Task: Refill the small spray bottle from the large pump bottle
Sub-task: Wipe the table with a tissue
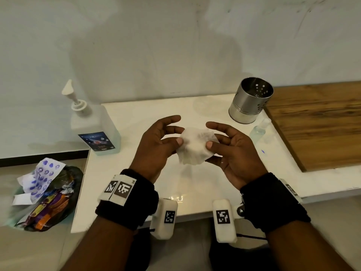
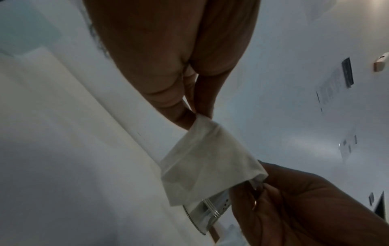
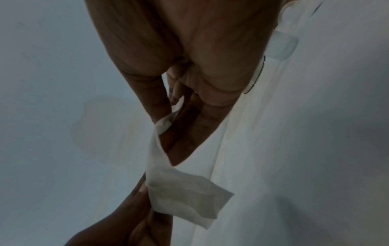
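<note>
A folded white tissue (image 1: 195, 148) hangs between my two hands above the middle of the white table (image 1: 136, 114). My left hand (image 1: 164, 137) pinches its left edge with thumb and fingers; my right hand (image 1: 224, 145) pinches its right edge. The wrist views show the same tissue (image 2: 210, 163) (image 3: 181, 188) stretched between the pinching fingers. The large pump bottle (image 1: 95, 126), clear with a blue label and white pump, stands at the table's left corner. The small spray bottle (image 1: 259, 132), clear with pale liquid, stands right of my right hand.
A perforated steel cup (image 1: 250, 100) stands at the back right of the table, also in the left wrist view (image 2: 210, 214). A wooden surface (image 1: 320, 124) adjoins the table on the right. A bin bag with wrappers (image 1: 45, 194) lies on the floor at left.
</note>
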